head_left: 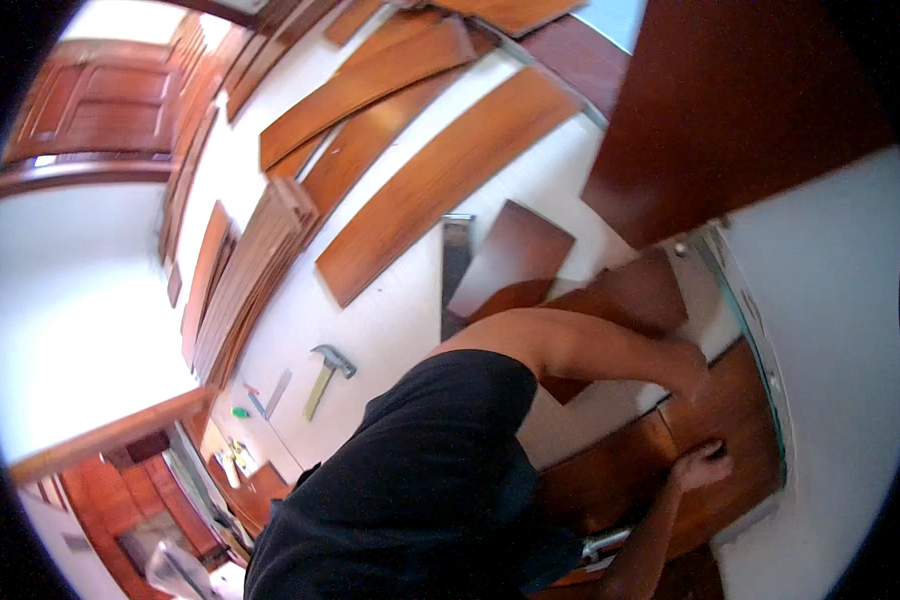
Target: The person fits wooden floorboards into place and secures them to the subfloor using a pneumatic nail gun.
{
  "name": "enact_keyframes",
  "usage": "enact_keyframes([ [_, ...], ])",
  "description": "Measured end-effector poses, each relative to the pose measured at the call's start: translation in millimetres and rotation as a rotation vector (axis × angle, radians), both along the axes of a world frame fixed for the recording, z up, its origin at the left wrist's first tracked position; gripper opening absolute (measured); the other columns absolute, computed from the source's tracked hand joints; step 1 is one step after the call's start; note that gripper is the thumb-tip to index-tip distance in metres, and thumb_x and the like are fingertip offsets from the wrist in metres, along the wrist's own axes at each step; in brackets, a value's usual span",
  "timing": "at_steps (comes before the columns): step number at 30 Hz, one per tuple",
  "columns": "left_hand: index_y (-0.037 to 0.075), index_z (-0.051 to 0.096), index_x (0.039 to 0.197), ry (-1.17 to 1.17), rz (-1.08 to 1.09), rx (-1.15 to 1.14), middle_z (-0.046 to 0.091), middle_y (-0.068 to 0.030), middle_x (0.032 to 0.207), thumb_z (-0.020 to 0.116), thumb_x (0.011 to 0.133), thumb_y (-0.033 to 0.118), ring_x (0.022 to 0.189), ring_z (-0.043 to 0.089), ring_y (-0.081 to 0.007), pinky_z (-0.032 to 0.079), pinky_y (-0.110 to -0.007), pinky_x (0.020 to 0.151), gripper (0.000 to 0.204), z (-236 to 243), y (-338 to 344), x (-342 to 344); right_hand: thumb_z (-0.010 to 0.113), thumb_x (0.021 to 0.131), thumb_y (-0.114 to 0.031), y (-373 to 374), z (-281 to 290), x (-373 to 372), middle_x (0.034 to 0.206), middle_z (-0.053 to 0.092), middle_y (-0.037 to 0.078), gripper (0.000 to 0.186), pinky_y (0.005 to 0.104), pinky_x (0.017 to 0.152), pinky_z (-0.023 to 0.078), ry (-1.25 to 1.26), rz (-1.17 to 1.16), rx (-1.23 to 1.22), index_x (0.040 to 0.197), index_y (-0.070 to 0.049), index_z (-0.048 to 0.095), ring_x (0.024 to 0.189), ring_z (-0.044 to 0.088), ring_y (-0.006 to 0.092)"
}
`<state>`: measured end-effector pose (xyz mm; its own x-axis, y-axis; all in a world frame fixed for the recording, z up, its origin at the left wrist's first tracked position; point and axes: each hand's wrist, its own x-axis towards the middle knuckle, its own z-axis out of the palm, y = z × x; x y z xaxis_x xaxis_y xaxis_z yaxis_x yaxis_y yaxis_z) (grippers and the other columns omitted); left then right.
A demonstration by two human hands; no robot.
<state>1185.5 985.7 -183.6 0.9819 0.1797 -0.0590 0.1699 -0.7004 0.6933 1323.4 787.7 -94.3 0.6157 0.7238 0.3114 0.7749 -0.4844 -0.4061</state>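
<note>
My left arm reaches across from the black sleeve, and my left hand (688, 372) is down at the edge of the laid brown floor planks (740, 410). It is blurred and its fingers are hidden. Lower down, over those planks, is my right hand (703, 468) with its fingers curled in. A small dark spot shows at the fingers; I cannot make out what it is. A short brown board piece (645, 290) lies beyond my left forearm. Near my right forearm, a shiny metal object (605, 545) is partly hidden by my clothing.
A claw hammer (328, 378) with a yellowish handle lies on the pale floor. Loose planks (445, 185), a cut board (518, 255) and a stack of planks (255, 280) lie beyond. A dark red-brown panel (750, 110) overhangs at upper right, beside a white wall (840, 320).
</note>
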Motion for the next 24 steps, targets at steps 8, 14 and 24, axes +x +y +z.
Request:
enact_keyframes([
  [8, 0.005, 0.075, 0.104, 0.477, 0.088, -0.576, 0.071, -0.0149, 0.085, 0.064, 0.097, 0.045, 0.073, 0.067, -0.0302, 0.056, -0.046, 0.071, 0.042, 126.6, 36.9, -26.8, 0.061, 0.097, -0.020, 0.9, 8.4, 9.7, 0.123, 0.059, 0.021, 0.027, 0.0496, 0.108, 0.038, -0.111, -0.198, -0.157, 0.118, -0.003, 0.063, 0.122, 0.050, 0.0412],
  [14, -0.002, 0.073, 0.091, 0.526, -0.121, -0.089, 0.073, -0.0205, 0.087, 0.057, 0.101, 0.044, 0.087, 0.071, -0.0389, 0.054, -0.053, 0.080, 0.050, 126.2, 30.5, -5.5, 0.063, 0.094, -0.016, -3.5, 20.6, 9.6, 0.119, 0.057, 0.018, 0.022, 0.0494, 0.103, 0.041, -0.060, -0.181, -0.136, 0.112, -0.004, 0.061, 0.116, 0.051, 0.0395],
  [24, -0.002, 0.075, 0.087, 0.571, -0.115, -0.002, 0.073, -0.0238, 0.090, 0.056, 0.099, 0.055, 0.089, 0.071, -0.0407, 0.056, -0.052, 0.080, 0.061, 111.8, 30.1, -11.1, 0.064, 0.092, -0.015, 6.2, 20.5, 2.8, 0.120, 0.058, 0.018, 0.022, 0.0479, 0.099, 0.043, -0.077, -0.197, -0.102, 0.112, -0.005, 0.061, 0.113, 0.052, 0.0392],
])
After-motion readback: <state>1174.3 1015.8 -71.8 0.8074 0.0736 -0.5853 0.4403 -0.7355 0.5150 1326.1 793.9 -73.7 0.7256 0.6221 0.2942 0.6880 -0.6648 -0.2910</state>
